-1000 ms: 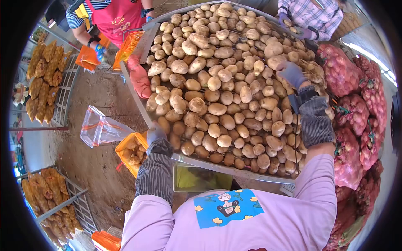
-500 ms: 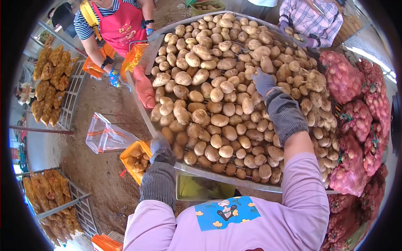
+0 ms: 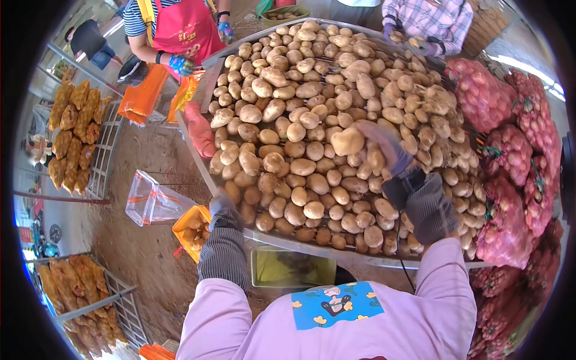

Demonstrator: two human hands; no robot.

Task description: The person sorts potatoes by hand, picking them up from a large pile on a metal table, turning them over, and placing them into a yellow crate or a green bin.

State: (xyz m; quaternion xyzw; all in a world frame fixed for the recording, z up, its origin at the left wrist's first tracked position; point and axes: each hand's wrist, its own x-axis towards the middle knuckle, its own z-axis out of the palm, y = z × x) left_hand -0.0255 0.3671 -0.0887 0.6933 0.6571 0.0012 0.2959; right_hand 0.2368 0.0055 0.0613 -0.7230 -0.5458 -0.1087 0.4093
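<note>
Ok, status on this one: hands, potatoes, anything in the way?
Left hand at the table rim. Right hand blurred over the potatoes, grip unclear. Potatoes heaped closely around it; no obvious obstruction.

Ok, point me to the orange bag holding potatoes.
In the head view, the orange bag is left of centre, outside the table's rim, beside the left hand.

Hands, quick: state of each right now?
Left hand: at the table rim; open or closed can't be told.
Right hand: motion-blurred over the pile, right by a potato; grip can't be told.
</note>
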